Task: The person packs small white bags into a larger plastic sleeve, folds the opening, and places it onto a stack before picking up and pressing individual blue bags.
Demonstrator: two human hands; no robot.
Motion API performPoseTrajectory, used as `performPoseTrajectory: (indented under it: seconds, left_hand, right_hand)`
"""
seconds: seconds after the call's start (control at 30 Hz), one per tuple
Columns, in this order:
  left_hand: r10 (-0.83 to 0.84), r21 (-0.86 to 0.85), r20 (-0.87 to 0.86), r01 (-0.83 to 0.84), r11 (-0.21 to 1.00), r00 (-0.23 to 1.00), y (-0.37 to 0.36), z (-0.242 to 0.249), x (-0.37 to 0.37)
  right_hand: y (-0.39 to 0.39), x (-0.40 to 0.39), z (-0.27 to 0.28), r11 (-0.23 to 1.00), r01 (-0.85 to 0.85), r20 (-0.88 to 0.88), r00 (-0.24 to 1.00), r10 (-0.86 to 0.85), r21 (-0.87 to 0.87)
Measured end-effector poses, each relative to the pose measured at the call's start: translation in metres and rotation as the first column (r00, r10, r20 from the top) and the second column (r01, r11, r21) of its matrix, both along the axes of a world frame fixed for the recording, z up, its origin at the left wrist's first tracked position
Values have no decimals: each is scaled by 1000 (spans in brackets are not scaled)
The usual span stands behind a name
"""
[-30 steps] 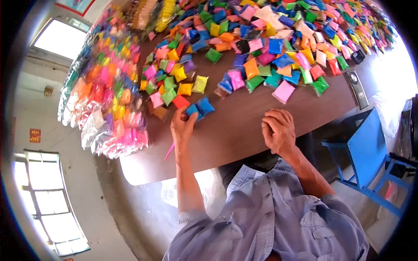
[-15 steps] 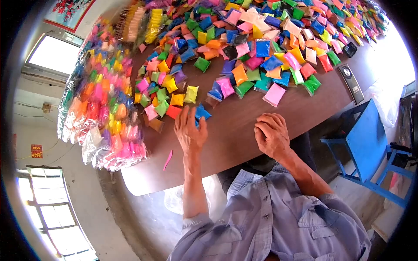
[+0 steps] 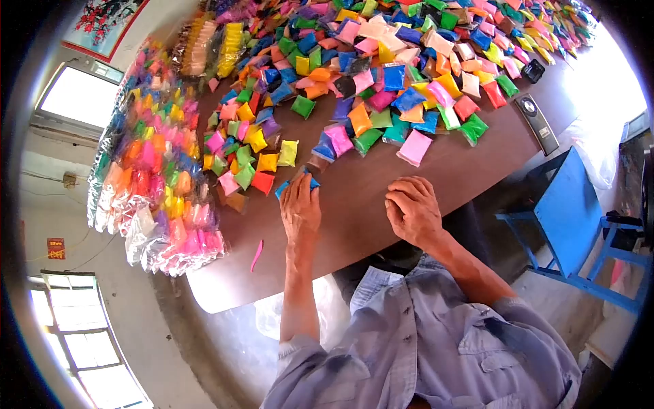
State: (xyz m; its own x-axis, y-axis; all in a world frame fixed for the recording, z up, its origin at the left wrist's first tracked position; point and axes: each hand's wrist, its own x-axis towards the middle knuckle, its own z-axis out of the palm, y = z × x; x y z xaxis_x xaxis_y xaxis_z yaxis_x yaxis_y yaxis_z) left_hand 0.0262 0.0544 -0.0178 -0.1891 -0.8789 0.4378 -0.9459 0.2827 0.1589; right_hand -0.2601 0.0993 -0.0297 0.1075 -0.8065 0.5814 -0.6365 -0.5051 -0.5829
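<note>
Dozens of small packets (image 3: 409, 95) in many colors crowd the far side of a brown table (image 3: 354, 232), where a person in a grayish-blue shirt (image 3: 409, 341) has both bare hands over the near part, set well apart from each other. The left hand (image 3: 300, 208) lies palm down over blue packaging (image 3: 314, 183), which shows at both sides of the fingertips; whether it is one packet or more, and whether the fingers grip it, cannot be told. The right hand (image 3: 414, 208), its fingers loosely curled, is over the bare tabletop to the right; the underside of its palm is hidden.

Just left of the left hand's fingertips is a red packet (image 3: 263, 182), with an orange packet (image 3: 267, 162) and a yellow packet (image 3: 287, 153) on its far side. A pink packet (image 3: 414, 148) lies on the far side of the right hand, at the near fringe of the spread. Nearer and to the left, a thin pink strip (image 3: 256, 255) lies by itself. Clear bags of packets (image 3: 160, 184) are heaped along the left. To the right are a dark, oblong device (image 3: 537, 125) on the table and, beyond the table's edge, a blue stool (image 3: 569, 211).
</note>
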Motion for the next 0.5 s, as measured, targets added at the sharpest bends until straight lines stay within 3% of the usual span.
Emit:
performPoseTrajectory:
  seconds: [0.3, 0.5]
  left_hand:
    - [-174, 4, -61, 175, 985, 983, 29, 2, -34]
    - [-174, 18, -287, 187, 982, 942, 51, 17, -70]
  right_hand:
    - [2, 0, 2, 1000, 13, -20, 1000, -13, -4]
    - [-3, -2, 2, 1000, -14, 28, 1000, 14, 11]
